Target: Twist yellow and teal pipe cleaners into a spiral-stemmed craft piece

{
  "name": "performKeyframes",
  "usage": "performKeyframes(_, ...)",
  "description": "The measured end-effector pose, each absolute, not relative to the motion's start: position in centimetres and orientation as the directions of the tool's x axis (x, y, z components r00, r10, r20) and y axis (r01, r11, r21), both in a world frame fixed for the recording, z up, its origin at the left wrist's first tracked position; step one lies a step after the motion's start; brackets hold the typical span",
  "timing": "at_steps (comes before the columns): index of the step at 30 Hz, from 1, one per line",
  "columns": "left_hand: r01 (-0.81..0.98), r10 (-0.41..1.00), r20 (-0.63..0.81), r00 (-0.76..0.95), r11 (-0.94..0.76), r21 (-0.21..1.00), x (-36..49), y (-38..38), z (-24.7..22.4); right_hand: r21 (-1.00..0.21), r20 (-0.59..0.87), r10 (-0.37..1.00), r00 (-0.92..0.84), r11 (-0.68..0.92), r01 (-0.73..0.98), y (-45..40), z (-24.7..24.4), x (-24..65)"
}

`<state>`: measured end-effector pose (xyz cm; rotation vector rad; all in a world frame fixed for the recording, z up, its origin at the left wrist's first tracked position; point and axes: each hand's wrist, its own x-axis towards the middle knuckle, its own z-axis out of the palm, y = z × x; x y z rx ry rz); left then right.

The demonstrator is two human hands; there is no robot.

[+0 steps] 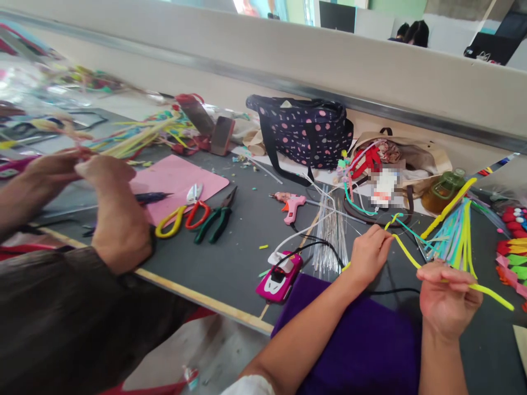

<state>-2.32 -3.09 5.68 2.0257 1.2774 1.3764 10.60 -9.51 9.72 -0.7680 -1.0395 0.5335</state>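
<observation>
The left hand [370, 255], fingertips pinched, and the right hand [448, 299], loosely curled, both grip a yellow stem [407, 251] above the surface [239, 263]. A teal stem [411, 231] meets it near the left fingertips. Around them lie a stem bundle [457, 230], wires [329, 241], a purple sheet [358, 340] and a glue gun [295, 206].

Short white fabric sleeve [249, 385] on left arm, only lower end in view, cloth softly creased, hem loose and slightly uneven (fine weave or knit, too little shown to tell). Left forearm [308, 329] bare from hem to wrist, slim, smooth in outline. Left hand [368, 253] bare, narrow, rounded knuckles. Right forearm [441, 362] bare as far as picture's lower edge, similar slim build; right hand [449, 296] bare too, slender fingers, palm side partly visible, fine detail soft.
</observation>
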Motion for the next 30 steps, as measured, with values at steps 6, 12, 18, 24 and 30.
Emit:
performKeyframes(6,0.378,0.828,0.56,-0.023,-0.511,0.772,-2.8,-3.2,6.5,-0.874,0.447,0.887,0.115,0.46,-0.156,-10.1,9.4,10.7)
performKeyframes(12,0.319,0.778,0.623,-0.084,-0.571,0.756,-2.9,-3.4,6.7,-0.899,0.438,0.849,-0.295,0.423,-0.117,-10.1,10.3,12.0)
performKeyframes(18,0.389,0.74,0.673,0.007,-0.622,0.68,-3.0,-3.9,6.5,-0.95,0.247,0.964,0.094,0.26,-0.173,-9.1,9.4,11.4)
performKeyframes(24,0.52,0.617,0.758,0.213,-0.728,0.446,-2.7,-4.1,5.5,-0.977,0.034,0.973,0.226,0.08,-0.196,-7.5,8.1,10.4)
performKeyframes(30,0.471,0.592,0.788,0.168,-0.751,0.463,-2.3,-3.9,5.7,-0.975,-0.085,0.977,0.197,-0.041,-0.217,-7.5,7.8,10.4)
